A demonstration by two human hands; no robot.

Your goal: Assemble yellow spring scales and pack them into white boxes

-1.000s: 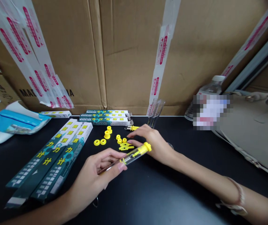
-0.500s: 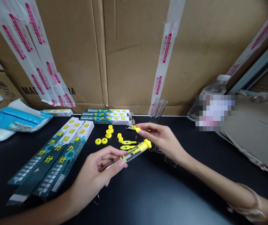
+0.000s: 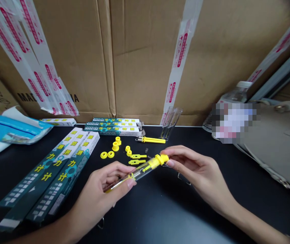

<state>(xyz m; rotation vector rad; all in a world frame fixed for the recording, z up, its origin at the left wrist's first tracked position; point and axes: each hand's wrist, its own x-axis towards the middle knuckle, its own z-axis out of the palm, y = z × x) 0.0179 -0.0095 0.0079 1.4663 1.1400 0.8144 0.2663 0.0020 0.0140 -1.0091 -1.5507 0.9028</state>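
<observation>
My left hand (image 3: 96, 189) is closed around a clear spring scale tube (image 3: 137, 175), which slants up to the right. Inside it a metal spring end and a yellow strip show; the lower end is covered by my fingers. Thumb and fingers of my right hand (image 3: 200, 171) pinch a small yellow cap (image 3: 164, 158) against the tube's upper yellow collar (image 3: 156, 161). Whether the cap sits inside the collar I cannot tell. Just behind lie two flat yellow tabs (image 3: 138, 156), a small spring (image 3: 146, 150) and a yellow rod with a metal hook end (image 3: 153, 140).
Yellow rings (image 3: 104, 155) and flanged caps (image 3: 115, 146) lie behind my left hand. Printed boxes (image 3: 71, 162) lie at left, more boxes (image 3: 114, 128) at the back. Clear tubes (image 3: 171, 122) stand near the cardboard wall (image 3: 139, 67). A bottle (image 3: 236, 93) and beige bag (image 3: 282, 145) are at right.
My right hand has come from beside the yellow rod down to the tube's upper end, with the small yellow cap. The rod now lies uncovered on the table. My left hand keeps its hold.
</observation>
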